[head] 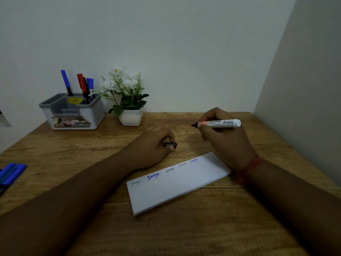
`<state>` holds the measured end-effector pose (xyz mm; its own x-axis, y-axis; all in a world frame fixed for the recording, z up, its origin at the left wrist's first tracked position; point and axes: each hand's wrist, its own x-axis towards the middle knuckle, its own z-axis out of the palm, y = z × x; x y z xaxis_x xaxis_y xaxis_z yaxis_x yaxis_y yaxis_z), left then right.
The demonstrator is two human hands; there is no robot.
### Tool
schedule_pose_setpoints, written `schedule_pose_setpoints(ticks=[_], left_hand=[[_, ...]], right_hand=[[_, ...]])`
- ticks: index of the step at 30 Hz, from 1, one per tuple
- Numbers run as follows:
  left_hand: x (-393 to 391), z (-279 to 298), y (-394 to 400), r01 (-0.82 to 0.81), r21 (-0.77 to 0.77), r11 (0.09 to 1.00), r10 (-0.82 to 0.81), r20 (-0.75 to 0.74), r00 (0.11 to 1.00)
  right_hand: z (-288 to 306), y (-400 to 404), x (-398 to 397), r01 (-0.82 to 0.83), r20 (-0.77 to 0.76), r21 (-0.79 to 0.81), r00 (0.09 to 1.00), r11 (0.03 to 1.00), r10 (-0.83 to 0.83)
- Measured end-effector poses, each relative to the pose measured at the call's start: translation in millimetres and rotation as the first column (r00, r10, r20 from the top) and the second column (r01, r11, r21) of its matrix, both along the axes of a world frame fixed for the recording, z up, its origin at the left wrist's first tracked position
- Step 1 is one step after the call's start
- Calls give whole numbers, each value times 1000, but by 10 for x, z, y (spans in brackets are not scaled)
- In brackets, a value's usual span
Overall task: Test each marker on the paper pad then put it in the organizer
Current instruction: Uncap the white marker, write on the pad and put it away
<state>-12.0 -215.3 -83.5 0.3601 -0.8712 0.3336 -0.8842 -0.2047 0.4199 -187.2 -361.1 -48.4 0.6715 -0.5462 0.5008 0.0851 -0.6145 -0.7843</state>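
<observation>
Paper pad [177, 185] lies nearest on the wooden desk [184, 233], tilted, long edge running from 8 o'clock up to 2 o'clock; 5 short scribbles along its far edge, 1 bold blue, the rest thin. Markers [10, 175] with blue caps lie at the desk's 9 o'clock edge, cut off by the frame, count unclear. Just past the pad at 12 o'clock, left hand [155, 145] rests on the desk, fingers curled round a dark cap [170, 144] pinched at the fingertips. At 1 o'clock from the pad, right hand [221, 135] grips a white whiteboard marker [218, 123] in a writing hold, uncapped dark tip pointing to 9 o'clock, barrel roughly level, held above the desk and clear of the pad. A red thread band [251, 166] sits on the right wrist. Far back at 11 o'clock, grey-and-white organizer [73, 115] stands by the wall with 4 markers upright in its rear compartments: 2 blue caps, 1 red, 1 dark. Right of it, touching or nearly so, a white pot of white flowers [127, 97].
</observation>
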Motion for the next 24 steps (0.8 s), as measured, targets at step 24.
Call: schedule_pose_setpoints(ticks=[24], left_hand=[[-252, -38, -40, -133, 113, 985, 94, 295, 951]], right_hand=[[84, 148, -489, 17, -285, 171, 958, 985, 33]])
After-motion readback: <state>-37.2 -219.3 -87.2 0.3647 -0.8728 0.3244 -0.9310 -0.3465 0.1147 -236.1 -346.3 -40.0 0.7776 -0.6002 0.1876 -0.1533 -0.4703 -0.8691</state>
